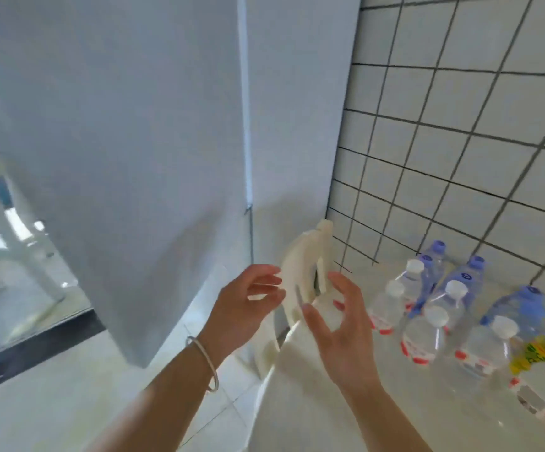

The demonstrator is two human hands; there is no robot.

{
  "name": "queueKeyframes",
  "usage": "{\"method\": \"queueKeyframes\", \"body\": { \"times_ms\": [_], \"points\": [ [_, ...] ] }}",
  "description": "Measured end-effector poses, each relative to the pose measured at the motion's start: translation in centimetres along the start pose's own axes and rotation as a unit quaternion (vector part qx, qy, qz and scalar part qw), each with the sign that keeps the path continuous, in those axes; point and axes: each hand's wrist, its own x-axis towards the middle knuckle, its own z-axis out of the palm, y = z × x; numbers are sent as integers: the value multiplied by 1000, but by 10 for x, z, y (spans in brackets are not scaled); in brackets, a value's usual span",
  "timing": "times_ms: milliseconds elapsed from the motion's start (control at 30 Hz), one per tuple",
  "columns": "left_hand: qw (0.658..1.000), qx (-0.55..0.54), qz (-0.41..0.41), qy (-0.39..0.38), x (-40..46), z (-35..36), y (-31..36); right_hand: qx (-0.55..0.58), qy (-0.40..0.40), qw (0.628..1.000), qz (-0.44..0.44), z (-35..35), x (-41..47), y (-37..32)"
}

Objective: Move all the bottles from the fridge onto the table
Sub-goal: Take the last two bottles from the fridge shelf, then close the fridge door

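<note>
- The bottles [434,308] stand upright in a tight cluster on the white table [346,419], at my right, close to the tiled wall [460,125].
- Those at the front are clear with white caps and red-and-white labels; the ones behind them carry blue caps and blue labels. All the caps are on, and what the clear ones hold looks colourless.
- One larger bottle [538,353] at the right edge has a yellow-green label; blur hides the rest of it.
- My right hand [339,331] hovers over the table's left edge, just beside the nearest bottle, fingers spread and curled, holding nothing.
- My left hand [245,301] hangs level with it, fingers loosely apart, also empty; a thin bangle [204,363] sits on that wrist.
- Between and behind my hands a cream plastic chair back [307,275] rises; I cannot tell whether my fingertips touch it.
- The fridge door [117,158] fills the left, white and smooth, with the pale tiled floor [68,412] below.
</note>
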Motion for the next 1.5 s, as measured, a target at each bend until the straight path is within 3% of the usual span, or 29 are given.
{"method": "queueKeyframes", "body": {
  "times_ms": [100,267,433,533,633,767,900,1100,1500],
  "points": [
    [997,25,29,63,-45,-47,29,75,-59,995,-16,43,-17,-34],
    [979,54,87,178,-94,-114,76,107,-124,982,-93,93,-38,-86],
    [920,127,149,339,-98,-155,102,93,-129,976,-149,130,-38,-126],
    [893,173,148,388,-80,-168,98,47,-104,980,-160,152,-26,-141],
    [880,225,160,387,-56,-179,88,42,-86,986,-137,173,-17,-151],
    [900,215,132,355,-36,-194,70,50,-55,990,-119,201,-28,-159],
    [905,191,160,346,-26,-211,53,41,1,993,-115,229,-39,-174],
    [903,179,184,345,-9,-262,28,-13,56,988,-144,284,-40,-199],
    [915,124,161,348,65,-395,-37,-129,52,958,-250,409,32,-202]
  ]
}}
